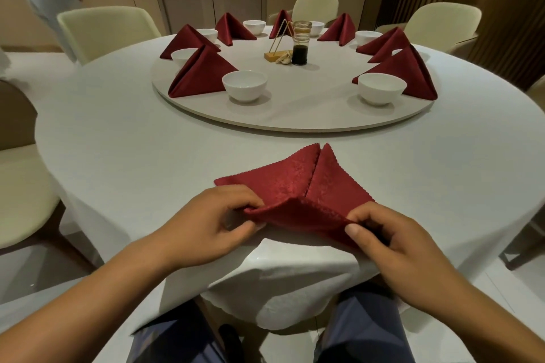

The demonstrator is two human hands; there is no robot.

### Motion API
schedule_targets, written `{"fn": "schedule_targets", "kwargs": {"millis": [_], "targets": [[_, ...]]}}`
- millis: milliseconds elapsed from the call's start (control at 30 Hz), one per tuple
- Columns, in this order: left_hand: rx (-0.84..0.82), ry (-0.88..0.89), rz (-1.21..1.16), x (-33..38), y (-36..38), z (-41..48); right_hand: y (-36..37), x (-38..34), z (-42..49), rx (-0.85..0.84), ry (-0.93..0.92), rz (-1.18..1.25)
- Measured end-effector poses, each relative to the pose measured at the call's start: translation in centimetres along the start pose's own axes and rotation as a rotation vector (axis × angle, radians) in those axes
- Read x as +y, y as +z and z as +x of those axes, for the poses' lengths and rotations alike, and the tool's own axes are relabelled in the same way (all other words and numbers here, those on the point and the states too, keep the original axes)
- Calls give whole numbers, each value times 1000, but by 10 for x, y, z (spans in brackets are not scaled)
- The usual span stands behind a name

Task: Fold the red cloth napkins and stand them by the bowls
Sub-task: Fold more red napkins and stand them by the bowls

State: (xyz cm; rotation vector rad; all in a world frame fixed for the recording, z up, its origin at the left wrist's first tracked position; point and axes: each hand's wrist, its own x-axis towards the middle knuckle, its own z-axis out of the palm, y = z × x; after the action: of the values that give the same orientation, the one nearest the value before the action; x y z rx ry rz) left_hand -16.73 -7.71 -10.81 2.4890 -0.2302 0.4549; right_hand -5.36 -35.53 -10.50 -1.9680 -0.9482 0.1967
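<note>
- Left hand [219, 221] and right hand [395, 240] each pinched a near corner of the flat-lying red patterned cloth napkin [298, 186], near edge lifted and folded.
- Napkin sat at the near edge of the round white-clothed table [118, 141], well short of the pale round turntable [295, 115].
- Turntable carried standing folded red napkins [200, 74] beside white ceramic bowls [244, 85].
- Dark-liquid glass jar [300, 44] stood at centre; cream chairs [103, 29] ringed the table.

Red napkin [295, 183] of patterned woven cloth with faint sheen, matt white tablecloth [118, 141], glossy white ceramic bowls at twelve o'clock [244, 86], smooth matt turntable [295, 115], clear glass bottle [300, 43]
</note>
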Motion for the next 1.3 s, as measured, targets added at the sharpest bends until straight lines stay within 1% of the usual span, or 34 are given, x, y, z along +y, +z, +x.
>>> {"fn": "schedule_targets", "kwargs": {"millis": [100,200,267,333,400,500,533,600,700,800,900,1000,1167,1233,1300], "targets": [[-64,-41,-31,7,-11,1,-10,-7,1,20,62,86],[-131,-121,-152,11,-23,4,-21,-16,7,-1,139,147],[-96,-167,-232,13,-27,10,-28,-21,16,-26,223,173],[-53,-225,-245,12,-29,21,-32,-23,31,-27,312,234],[-84,-319,-240,9,-31,35,-36,-20,50,-19,408,277],[-203,-536,-360,-5,-35,51,-40,-8,81,-54,546,301],[-228,-592,-388,-10,-36,56,-41,-3,91,-63,575,297],[-234,-651,-371,-18,-35,63,-42,10,109,-70,599,254],[-168,-670,-292,-32,-31,73,-44,23,134,-86,583,127],[-128,-662,-221,-43,-27,82,-47,30,153,-94,499,-20],[-101,-589,-98,-52,-24,93,-43,37,169,-56,396,-133],[-93,-540,46,-56,-21,100,-33,46,183,-28,272,-327],[-98,-478,281,-63,-11,99,-18,65,188,8,159,-560],[-93,-418,364,-61,-8,92,-16,67,182,-2,113,-643],[-29,-287,335,-54,-6,81,-20,63,171,42,39,-659]]}}
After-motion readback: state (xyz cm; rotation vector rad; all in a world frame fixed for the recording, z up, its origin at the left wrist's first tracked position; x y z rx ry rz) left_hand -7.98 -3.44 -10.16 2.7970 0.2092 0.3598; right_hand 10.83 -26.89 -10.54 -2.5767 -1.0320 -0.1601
